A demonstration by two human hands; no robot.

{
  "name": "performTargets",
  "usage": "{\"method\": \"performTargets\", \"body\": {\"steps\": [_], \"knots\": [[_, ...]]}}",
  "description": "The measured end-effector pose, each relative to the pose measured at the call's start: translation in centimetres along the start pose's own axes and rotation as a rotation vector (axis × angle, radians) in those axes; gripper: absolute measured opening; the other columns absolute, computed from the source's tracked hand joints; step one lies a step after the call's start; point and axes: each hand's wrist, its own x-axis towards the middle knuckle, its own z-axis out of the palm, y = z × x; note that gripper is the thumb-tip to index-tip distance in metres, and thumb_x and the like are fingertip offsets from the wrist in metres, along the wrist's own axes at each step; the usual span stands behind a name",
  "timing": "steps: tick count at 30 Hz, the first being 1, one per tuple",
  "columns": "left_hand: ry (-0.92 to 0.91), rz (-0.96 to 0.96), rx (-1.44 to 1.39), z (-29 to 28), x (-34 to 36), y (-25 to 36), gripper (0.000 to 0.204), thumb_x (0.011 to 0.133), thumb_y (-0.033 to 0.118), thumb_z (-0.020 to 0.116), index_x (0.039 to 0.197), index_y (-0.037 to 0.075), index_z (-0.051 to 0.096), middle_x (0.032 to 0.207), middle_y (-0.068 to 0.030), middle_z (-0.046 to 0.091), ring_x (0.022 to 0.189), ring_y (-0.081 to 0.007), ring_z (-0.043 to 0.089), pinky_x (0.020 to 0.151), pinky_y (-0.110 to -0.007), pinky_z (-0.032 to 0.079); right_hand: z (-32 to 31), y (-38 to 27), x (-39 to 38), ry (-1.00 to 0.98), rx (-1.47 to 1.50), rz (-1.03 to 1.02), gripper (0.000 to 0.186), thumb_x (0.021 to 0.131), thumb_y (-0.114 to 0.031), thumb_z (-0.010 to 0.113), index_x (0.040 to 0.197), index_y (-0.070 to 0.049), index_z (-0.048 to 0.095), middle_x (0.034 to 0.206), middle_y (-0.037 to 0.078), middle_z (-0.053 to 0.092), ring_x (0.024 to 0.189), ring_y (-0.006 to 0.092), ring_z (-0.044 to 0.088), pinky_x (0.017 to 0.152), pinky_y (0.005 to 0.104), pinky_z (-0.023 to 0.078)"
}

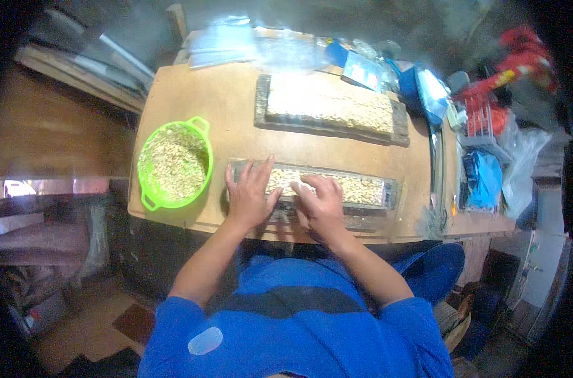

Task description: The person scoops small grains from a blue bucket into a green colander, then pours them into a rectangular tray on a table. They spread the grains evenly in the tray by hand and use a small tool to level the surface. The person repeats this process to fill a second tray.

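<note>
In front of me on the table lies a long narrow tray (pixel 387 196) filled with pale, nut-like pieces (pixel 359 189). My left hand (pixel 250 194) rests over its left end, fingers spread and extended. Beside it, my right hand (pixel 321 200) is over the tray's middle with its fingers curled and drawn together. Something small and whitish shows at those fingertips, too blurred to name. Further left stands a bright green colander-like basket (pixel 207 129) with two handles, holding more loose pale pieces (pixel 176 164).
Behind the narrow tray sits a wider dark wooden tray (pixel 400 126), packed with similar pieces and partly washed out by glare. Clear plastic bags (pixel 223 47) lie along the table's far edge. Blue packages (pixel 428 94) and a wire rack (pixel 478 120) stand at the right.
</note>
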Motion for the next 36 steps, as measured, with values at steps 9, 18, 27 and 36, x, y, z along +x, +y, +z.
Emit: {"method": "performTargets", "body": {"steps": [9,18,27,36], "knots": [[-0.022,0.078,0.013,1.0,1.5,3.4,0.078,0.089,0.038,0.073,0.157,0.012,0.044,0.142,-0.0123,0.061,0.137,-0.0321,0.051,0.119,-0.070,0.016,-7.8,10.4,-10.1,0.155,-0.282,0.580,0.058,0.089,-0.009,0.058,0.146,-0.001,0.051,0.144,0.025,0.054,0.138,0.0440,0.046,0.118,0.0537,0.032],[-0.023,0.156,0.010,2.8,2.0,5.1,0.066,0.090,0.035,0.073,0.148,0.012,0.054,0.140,-0.0119,0.062,0.137,-0.0313,0.053,0.115,-0.065,0.026,-5.6,11.4,-10.5,0.021,-0.335,0.466,0.061,0.082,-0.004,0.055,0.144,-0.003,0.056,0.148,0.021,0.054,0.141,0.0413,0.046,0.118,0.0563,0.032],[-0.024,0.243,-0.075,3.9,2.4,7.0,0.041,0.094,0.023,0.070,0.134,0.013,0.065,0.137,-0.0109,0.066,0.135,-0.0338,0.056,0.116,-0.058,0.032,-5.3,12.7,-9.6,0.027,-0.355,0.356,0.051,0.083,-0.004,0.059,0.134,-0.006,0.065,0.135,0.017,0.063,0.134,0.0352,0.053,0.111,0.0534,0.038],[-0.033,0.289,-0.152,5.1,1.7,6.9,0.042,0.094,0.012,0.068,0.136,0.017,0.066,0.143,-0.0139,0.063,0.140,-0.0386,0.053,0.117,-0.058,0.038,-7.5,12.8,-8.1,0.327,-0.171,0.339,0.049,0.088,-0.010,0.070,0.136,-0.008,0.061,0.135,0.017,0.062,0.132,0.0373,0.053,0.110,0.0513,0.041]]}}
